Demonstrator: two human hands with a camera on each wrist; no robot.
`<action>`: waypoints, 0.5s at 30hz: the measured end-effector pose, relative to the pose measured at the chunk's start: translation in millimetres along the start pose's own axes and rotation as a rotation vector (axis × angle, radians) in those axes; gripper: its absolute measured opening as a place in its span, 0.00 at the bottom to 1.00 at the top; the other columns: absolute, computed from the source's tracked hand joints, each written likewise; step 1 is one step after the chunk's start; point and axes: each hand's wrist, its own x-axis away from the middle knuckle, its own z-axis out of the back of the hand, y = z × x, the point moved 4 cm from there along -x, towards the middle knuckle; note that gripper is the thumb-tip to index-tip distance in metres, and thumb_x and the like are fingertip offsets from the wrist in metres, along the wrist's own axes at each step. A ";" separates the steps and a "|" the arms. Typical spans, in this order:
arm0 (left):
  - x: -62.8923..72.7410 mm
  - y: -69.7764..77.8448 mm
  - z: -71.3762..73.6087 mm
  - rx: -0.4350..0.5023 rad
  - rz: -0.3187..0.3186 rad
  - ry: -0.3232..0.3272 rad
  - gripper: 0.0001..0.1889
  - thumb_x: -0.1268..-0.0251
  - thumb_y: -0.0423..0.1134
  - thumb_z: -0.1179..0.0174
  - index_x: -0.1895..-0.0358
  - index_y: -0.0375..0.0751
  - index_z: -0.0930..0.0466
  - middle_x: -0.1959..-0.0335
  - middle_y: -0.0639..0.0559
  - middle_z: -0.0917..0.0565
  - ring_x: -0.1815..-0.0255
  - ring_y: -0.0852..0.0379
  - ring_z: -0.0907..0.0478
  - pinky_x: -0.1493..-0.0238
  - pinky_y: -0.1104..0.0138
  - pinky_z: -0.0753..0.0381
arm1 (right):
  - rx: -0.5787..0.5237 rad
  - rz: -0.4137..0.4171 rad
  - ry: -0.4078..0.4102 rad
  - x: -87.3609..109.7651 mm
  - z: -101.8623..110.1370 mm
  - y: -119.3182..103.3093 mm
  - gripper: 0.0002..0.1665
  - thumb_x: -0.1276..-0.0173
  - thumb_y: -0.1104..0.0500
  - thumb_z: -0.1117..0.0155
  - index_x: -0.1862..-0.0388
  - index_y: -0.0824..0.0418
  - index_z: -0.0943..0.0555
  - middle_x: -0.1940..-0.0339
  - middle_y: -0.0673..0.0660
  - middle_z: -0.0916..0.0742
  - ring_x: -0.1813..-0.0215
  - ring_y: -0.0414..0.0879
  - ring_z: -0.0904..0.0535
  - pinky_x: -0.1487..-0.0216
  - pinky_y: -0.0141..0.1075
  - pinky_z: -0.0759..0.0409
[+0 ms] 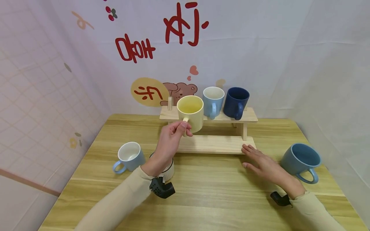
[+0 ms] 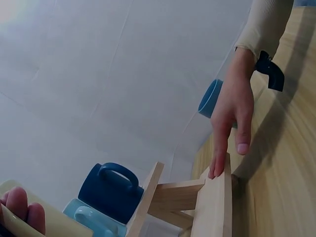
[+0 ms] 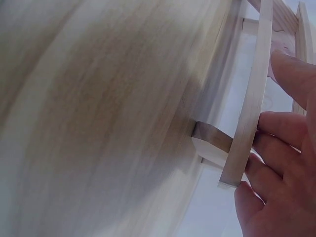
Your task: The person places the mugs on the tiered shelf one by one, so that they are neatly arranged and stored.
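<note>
We face a pale back wall (image 1: 260, 48) printed with red characters (image 1: 195, 27), a brown bear (image 1: 182, 89) and pink hearts (image 1: 194, 70); the left wall (image 1: 29, 70) bears a faint grid; the right wall (image 1: 341, 96) looks plain and creased; below us spreads a wood-grained tabletop (image 1: 216, 199); a bright glow (image 2: 9, 9) whitens the left wrist view's upper-left corner.

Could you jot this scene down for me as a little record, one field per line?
Left hand: pinches the pale yellow, ceramic-looking cylindrical mug by its handle
Right hand: touches the lower board of the two-tier wooden shelf
Upper board: light-blue, white-lined mug; navy mug
Wood-grain table, left: another light-blue, white-lined mug; white, dark-rimmed cup, partly hidden by the left arm
Table, right: grey-blue mug
</note>
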 end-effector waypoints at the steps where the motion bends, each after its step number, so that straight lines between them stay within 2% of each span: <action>1: -2.7 0.4 0.0 -0.003 -0.004 0.006 0.19 0.17 0.47 0.48 0.53 0.33 0.16 0.65 0.45 0.13 0.49 0.51 0.26 0.42 0.57 0.31 | 0.002 0.002 0.002 -0.1 -0.1 0.1 0.37 0.25 0.50 0.32 0.25 0.66 0.28 0.22 0.65 0.29 0.22 0.68 0.37 0.29 0.64 0.33; 11: -30.7 -2.7 -0.9 0.016 -0.016 0.038 0.20 0.17 0.47 0.48 0.52 0.31 0.17 0.62 0.44 0.15 0.53 0.53 0.28 0.49 0.59 0.34 | 0.009 0.011 0.010 0.0 -0.9 0.2 0.37 0.25 0.50 0.32 0.25 0.66 0.27 0.22 0.65 0.28 0.22 0.68 0.36 0.29 0.63 0.32; 15: -43.3 -5.6 -1.5 0.003 -0.013 0.062 0.19 0.16 0.46 0.48 0.53 0.32 0.16 0.63 0.44 0.14 0.52 0.53 0.27 0.48 0.61 0.33 | 0.018 0.021 0.027 0.5 0.1 0.0 0.36 0.26 0.51 0.31 0.25 0.66 0.27 0.23 0.65 0.28 0.23 0.68 0.35 0.27 0.58 0.32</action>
